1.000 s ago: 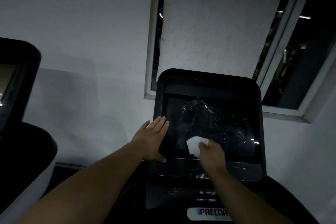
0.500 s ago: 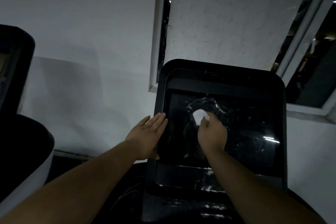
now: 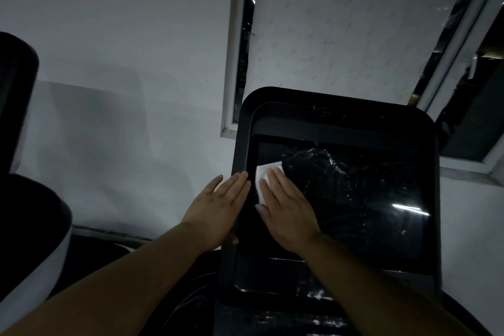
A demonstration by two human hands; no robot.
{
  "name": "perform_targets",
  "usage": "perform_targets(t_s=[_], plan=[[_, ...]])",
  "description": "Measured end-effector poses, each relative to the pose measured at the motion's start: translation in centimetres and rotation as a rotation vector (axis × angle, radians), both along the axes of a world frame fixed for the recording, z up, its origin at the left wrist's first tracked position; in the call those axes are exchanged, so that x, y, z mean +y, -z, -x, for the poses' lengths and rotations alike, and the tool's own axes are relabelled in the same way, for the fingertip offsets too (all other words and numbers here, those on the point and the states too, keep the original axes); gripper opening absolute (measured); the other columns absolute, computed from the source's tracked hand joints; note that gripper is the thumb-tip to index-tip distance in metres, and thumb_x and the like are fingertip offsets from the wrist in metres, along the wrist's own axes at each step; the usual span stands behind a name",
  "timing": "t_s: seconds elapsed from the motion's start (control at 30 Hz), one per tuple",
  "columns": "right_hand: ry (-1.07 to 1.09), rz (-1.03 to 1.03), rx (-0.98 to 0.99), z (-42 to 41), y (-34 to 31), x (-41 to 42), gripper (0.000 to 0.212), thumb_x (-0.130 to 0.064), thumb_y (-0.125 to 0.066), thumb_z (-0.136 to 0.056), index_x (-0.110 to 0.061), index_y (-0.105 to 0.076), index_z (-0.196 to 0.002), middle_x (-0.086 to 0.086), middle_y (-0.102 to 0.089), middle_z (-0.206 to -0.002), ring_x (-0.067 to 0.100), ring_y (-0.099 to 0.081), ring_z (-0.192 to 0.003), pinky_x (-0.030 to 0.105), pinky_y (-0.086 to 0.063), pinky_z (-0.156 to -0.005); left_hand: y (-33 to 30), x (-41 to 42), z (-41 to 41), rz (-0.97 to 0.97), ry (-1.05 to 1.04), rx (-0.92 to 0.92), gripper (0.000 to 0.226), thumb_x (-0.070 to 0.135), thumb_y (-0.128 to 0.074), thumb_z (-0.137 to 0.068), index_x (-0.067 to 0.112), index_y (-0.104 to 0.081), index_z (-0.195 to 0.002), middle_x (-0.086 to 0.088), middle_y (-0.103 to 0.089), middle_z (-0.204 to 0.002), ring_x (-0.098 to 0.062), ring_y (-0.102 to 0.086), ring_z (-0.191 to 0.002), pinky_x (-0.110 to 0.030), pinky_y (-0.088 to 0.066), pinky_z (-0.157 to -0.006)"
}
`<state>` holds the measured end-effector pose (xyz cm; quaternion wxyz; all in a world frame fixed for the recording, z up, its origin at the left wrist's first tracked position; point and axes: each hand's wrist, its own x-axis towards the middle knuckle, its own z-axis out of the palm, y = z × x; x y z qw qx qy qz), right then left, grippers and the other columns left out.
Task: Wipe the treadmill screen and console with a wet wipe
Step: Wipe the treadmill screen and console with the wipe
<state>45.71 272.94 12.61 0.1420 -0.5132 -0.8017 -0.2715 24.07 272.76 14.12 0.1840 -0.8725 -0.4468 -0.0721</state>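
The black treadmill console (image 3: 338,106) fills the middle right, its dark screen (image 3: 354,194) streaked with wet smears. My right hand (image 3: 286,207) lies flat on the screen's left part, pressing a white wet wipe (image 3: 263,174) under its fingers; the wipe sticks out above and left of the fingertips. My left hand (image 3: 218,207) rests flat with fingers together on the console's left frame edge, holding nothing. A lower button panel (image 3: 313,294) shows wet glints below the screen.
A white wall (image 3: 122,63) stands behind the console, with a window frame (image 3: 231,63) and a pale blind (image 3: 341,22). Another dark machine (image 3: 16,144) stands at the far left.
My right hand has slid the wipe from the screen's bottom middle upward, then left to the screen's left edge. My left hand stays on the frame. The view has come closer.
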Motion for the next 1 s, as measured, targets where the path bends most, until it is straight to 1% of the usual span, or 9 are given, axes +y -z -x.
perform_targets(t_s=[0.13, 0.27, 0.33, 0.43, 0.63, 0.77, 0.83, 0.9, 1.0], plan=[[-0.065, -0.076, -0.101, -0.4, -0.4, 1.4, 0.056, -0.03, -0.04, -0.101, -0.001, -0.047, -0.149, 0.021, -0.043, -0.157, 0.034, -0.034, -0.15, 0.048, -0.029, -0.124, 0.1, 0.1, -0.1, 0.003, 0.0, -0.028, 0.119, 0.058, -0.066, -0.086, 0.008, 0.014, -0.159, -0.015, 0.018, -0.167, -0.024, 0.013, -0.156, -0.044, 0.004, -0.126], [0.137, -0.147, 0.102, -2.8, -2.4, 2.9, 0.055, -0.018, -0.051, -0.096, -0.005, -0.046, -0.15, 0.021, -0.044, -0.157, 0.035, -0.035, -0.15, 0.049, -0.02, -0.125, 0.1, 0.0, -0.2, 0.009, 0.002, -0.026, 0.121, 0.058, -0.065, -0.088, 0.008, 0.02, -0.157, -0.015, 0.024, -0.165, -0.025, 0.016, -0.155, -0.045, 0.003, -0.127], [0.141, -0.127, 0.107, -1.8, -3.0, 3.2, 0.059, -0.021, -0.053, -0.096, -0.007, -0.043, -0.152, 0.021, -0.04, -0.159, 0.035, -0.031, -0.152, 0.05, -0.018, -0.125, 0.1, 0.0, -0.2, 0.014, 0.015, -0.039, 0.121, 0.056, -0.067, -0.087, 0.007, 0.019, -0.157, -0.015, 0.022, -0.166, -0.025, 0.014, -0.156, -0.045, 0.004, -0.126], [0.058, -0.085, 0.055, 1.0, -3.1, 4.0, 0.06, -0.026, -0.04, -0.097, -0.011, -0.04, -0.155, 0.017, -0.036, -0.163, 0.031, -0.026, -0.154, 0.049, -0.012, -0.126, 0.3, 0.1, -0.1, 0.008, 0.029, -0.074, 0.124, 0.056, -0.072, -0.082, 0.006, 0.013, -0.158, -0.015, 0.018, -0.166, -0.024, 0.01, -0.156, -0.043, 0.006, -0.126], [0.222, -0.092, 0.04, -4.2, -3.7, 3.1, 0.061, -0.026, -0.032, -0.096, -0.014, -0.04, -0.155, 0.017, -0.036, -0.163, 0.032, -0.026, -0.154, 0.055, -0.016, -0.125, 0.4, 0.2, -0.2, -0.006, 0.025, -0.05, 0.119, 0.054, -0.066, -0.087, 0.006, 0.018, -0.156, -0.015, 0.022, -0.165, -0.026, 0.012, -0.156, -0.044, 0.004, -0.126], [0.155, -0.073, 0.088, 0.0, -3.4, 3.7, 0.058, -0.029, -0.042, -0.095, -0.021, -0.043, -0.153, 0.018, -0.035, -0.163, 0.035, -0.026, -0.154, 0.054, -0.011, -0.126, 0.4, 0.2, -0.5, -0.018, 0.013, -0.015, 0.127, 0.058, -0.075, -0.076, 0.005, 0.006, -0.159, -0.019, 0.011, -0.166, -0.03, 0.0, -0.157, -0.047, -0.002, -0.126], [0.097, -0.046, 0.066, 0.5, -3.2, 3.7, 0.057, -0.027, -0.049, -0.096, -0.023, -0.043, -0.153, 0.016, -0.034, -0.164, 0.034, -0.024, -0.155, 0.055, -0.013, -0.126, 0.2, -0.1, -0.6, -0.015, -0.001, 0.021, 0.125, 0.058, -0.072, -0.08, 0.006, 0.009, -0.159, -0.02, 0.016, -0.166, -0.031, 0.004, -0.157, -0.047, 0.002, -0.126], [0.128, -0.031, 0.043, -1.8, -3.4, 2.8, 0.059, -0.026, -0.05, -0.094, -0.026, -0.043, -0.153, 0.014, -0.035, -0.164, 0.031, -0.026, -0.154, 0.055, -0.015, -0.125, -0.2, -0.4, -0.8, -0.02, -0.02, 0.049, 0.122, 0.058, -0.068, -0.084, 0.007, 0.014, -0.159, -0.021, 0.019, -0.166, -0.032, 0.008, -0.156, -0.048, 0.004, -0.126], [0.218, -0.035, 0.047, -6.4, -3.6, 1.1, 0.059, -0.034, -0.035, -0.095, -0.025, -0.046, -0.152, 0.016, -0.037, -0.162, 0.032, -0.03, -0.153, 0.056, -0.018, -0.124, -1.0, -0.8, -1.6, -0.028, -0.035, 0.06, 0.124, 0.066, -0.065, -0.083, 0.013, 0.019, -0.158, -0.024, 0.016, -0.166, -0.035, 0.011, -0.156, -0.052, 0.004, -0.125]])
